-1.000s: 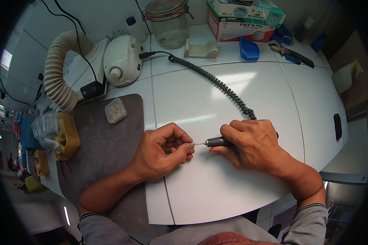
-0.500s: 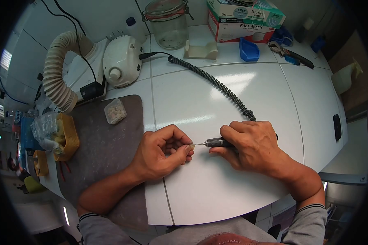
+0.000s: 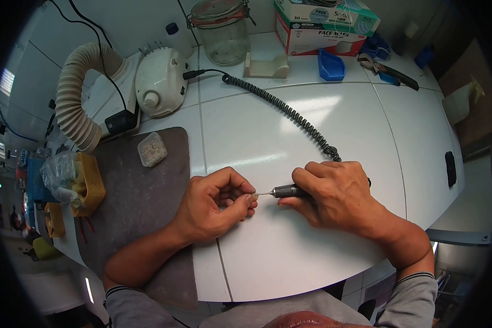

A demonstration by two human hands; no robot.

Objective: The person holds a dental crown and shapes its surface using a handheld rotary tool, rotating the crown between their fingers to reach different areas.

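My left hand (image 3: 220, 205) pinches a small yellowish piece (image 3: 255, 197) between thumb and fingertips, above the white tabletop. In my right hand (image 3: 336, 197) lies a black rotary handpiece (image 3: 287, 191), its thin metal bit pointing left and meeting the small piece. A black coiled cord (image 3: 290, 112) runs from behind my right hand up to a white control unit (image 3: 162, 82) at the back left. A small clear box (image 3: 152, 150) with pale pieces inside stands on the dark grey mat (image 3: 142, 202).
A ribbed hose (image 3: 74, 98) arches at the back left. Yellow baskets (image 3: 93, 186) line the left edge. Along the back are a glass jar (image 3: 221, 41), mask boxes (image 3: 320, 38), a blue tray (image 3: 331, 65) and pliers (image 3: 391, 72). A black object (image 3: 451, 169) lies far right.
The whole view has shifted very slightly. Both hands keep nearly the same pose, with the bit still at the small piece.
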